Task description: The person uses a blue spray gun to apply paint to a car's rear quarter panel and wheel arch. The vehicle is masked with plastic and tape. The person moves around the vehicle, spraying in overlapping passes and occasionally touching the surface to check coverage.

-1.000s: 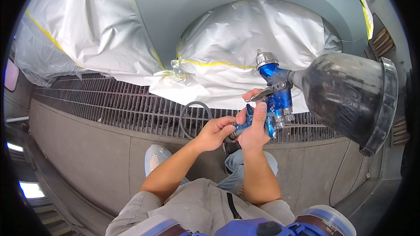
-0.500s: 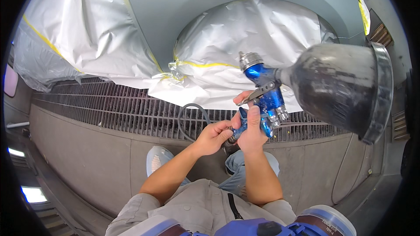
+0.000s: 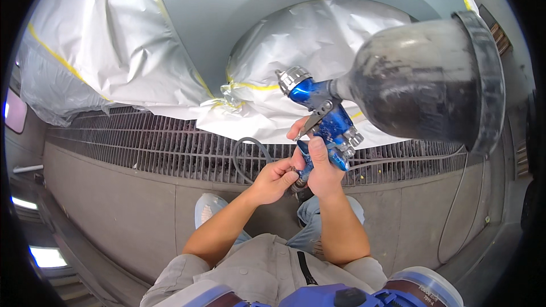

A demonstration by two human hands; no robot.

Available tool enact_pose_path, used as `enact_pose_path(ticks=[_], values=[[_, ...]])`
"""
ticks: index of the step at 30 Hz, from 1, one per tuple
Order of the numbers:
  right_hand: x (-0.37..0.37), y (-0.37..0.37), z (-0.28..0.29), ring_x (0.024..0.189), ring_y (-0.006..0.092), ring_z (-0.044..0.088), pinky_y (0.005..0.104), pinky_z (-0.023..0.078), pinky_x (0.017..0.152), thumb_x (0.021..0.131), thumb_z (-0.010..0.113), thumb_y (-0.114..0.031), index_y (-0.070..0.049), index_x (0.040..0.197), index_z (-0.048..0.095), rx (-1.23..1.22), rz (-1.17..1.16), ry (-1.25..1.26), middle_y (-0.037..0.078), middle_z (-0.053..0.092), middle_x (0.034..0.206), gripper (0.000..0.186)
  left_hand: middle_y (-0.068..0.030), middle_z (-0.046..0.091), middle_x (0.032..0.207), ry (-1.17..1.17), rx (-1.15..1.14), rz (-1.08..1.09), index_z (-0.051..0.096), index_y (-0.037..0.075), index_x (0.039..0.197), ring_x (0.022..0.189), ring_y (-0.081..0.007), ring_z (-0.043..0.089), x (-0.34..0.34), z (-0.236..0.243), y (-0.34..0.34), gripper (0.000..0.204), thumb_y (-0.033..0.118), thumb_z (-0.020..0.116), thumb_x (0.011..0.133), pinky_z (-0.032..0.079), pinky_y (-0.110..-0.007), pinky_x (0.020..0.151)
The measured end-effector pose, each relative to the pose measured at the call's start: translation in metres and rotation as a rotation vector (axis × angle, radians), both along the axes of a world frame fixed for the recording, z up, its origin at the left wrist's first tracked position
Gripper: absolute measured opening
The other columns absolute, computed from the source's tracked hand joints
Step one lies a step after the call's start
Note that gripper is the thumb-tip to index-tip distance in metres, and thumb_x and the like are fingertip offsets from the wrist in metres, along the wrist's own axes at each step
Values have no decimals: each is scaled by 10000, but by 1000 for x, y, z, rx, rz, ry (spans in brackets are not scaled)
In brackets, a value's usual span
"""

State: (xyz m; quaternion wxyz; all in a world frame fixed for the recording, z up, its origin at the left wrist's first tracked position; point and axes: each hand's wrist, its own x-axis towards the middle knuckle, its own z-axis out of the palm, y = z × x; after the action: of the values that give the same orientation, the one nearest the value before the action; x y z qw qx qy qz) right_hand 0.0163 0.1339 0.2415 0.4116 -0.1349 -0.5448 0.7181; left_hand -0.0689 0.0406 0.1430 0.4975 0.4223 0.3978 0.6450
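A blue spray gun [image 3: 334,124] is held up in front of me, its silver nozzle pointing left. The large grey, paint-stained cup [image 3: 421,82] on it lies tilted toward the right. My right hand [image 3: 325,176] is wrapped around the handle, with a finger up by the trigger. At the handle's lower end, my left hand [image 3: 272,182] is closed in a pinch around the metal hose fitting [image 3: 300,184]. The fingertips partly cover that fitting. A dark hose [image 3: 235,159] loops out behind my left hand.
A grey car panel [image 3: 210,0] with a wheel arch stands ahead. White masking sheet [image 3: 318,34] fills the arch, edged with yellow tape. More sheeting [image 3: 114,40] hangs at left. A floor grate [image 3: 170,142] runs below; a thin hose [image 3: 446,222] lies at right.
The spray gun has shifted left and its cup has tipped a little upward. Both hands keep their hold on it.
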Motion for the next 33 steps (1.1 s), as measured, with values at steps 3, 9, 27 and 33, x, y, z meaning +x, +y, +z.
enact_pose_path(ticks=[3,9,27,33], values=[[0,2,0,508,69,465,198,371,447,900,521,-340,16,1026,489,7,-19,-7,105,560,894,379,1,590,926,15,-3,24,535,9,1132,824,-48,510,2,1,3,265,192,500,944,423,-212,743],[5,2,1,484,83,452,207,371,422,915,487,-374,7,1025,474,4,-253,54,98,541,866,398,15,572,942,75,-40,35,535,4,1124,829,-47,490,5,14,13,316,254,521,932,412,-210,740],[23,-8,-18,540,89,458,216,397,499,884,547,-268,8,1293,365,-134,25,70,146,535,1095,525,37,573,955,-213,-42,90,576,25,1064,851,-46,483,29,-12,-8,251,228,554,918,398,-208,776],[22,-17,-19,501,89,435,227,391,457,898,520,-321,3,1177,426,-125,-50,0,142,538,1017,438,-71,612,871,-391,-108,13,549,-5,1068,728,-140,590,35,-25,-11,378,340,451,948,485,-265,662]])
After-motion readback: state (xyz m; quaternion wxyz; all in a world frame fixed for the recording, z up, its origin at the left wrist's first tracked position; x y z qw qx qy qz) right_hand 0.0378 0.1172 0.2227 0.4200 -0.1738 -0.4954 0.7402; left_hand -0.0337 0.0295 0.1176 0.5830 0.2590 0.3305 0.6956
